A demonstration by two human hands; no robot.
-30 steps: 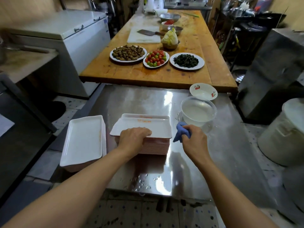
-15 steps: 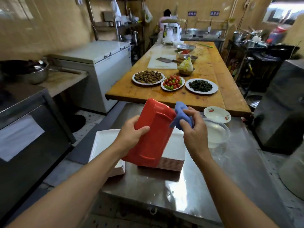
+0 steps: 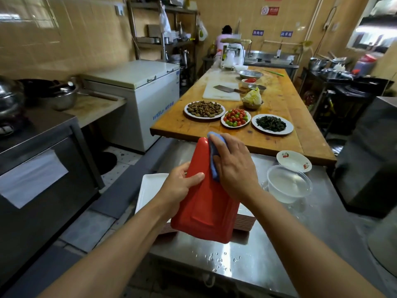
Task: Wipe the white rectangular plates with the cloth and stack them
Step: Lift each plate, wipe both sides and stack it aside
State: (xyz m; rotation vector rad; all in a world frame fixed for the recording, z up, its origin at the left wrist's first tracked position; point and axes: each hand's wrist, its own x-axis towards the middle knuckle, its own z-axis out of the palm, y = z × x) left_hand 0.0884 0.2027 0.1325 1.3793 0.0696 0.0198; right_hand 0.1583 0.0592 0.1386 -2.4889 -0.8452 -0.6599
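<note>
Plate [image 3: 206, 203] is up off the stack, tilted w/ its red underside toward you, held over the steel counter [image 3: 279, 254]. Your left hand [image 3: 180, 188] grips its left edge, thumb across the back. Your right hand [image 3: 234, 168] presses the blue cloth [image 3: 213, 160] against the upper right part of the back, fingers curled over the cloth.

Risks, as I judge them: only one hand really holds the plate, so a hard wipe stroke could twist it out of that grip and drop it on the remaining stack [image 3: 245, 218] below. Water droplets [image 3: 219, 259] sit on the counter's near edge, so wet fingers = slip. Clear water tub [image 3: 289, 183] is just beside your right forearm; a wide elbow swing could tip it.

Wiped white plates [image 3: 150, 190] lie to the left of the stack. Beyond: wooden table [image 3: 279, 134] w/ food dishes, chest freezer [image 3: 137, 100] at left, tiled kitchen walls, a person at the far end.
</note>
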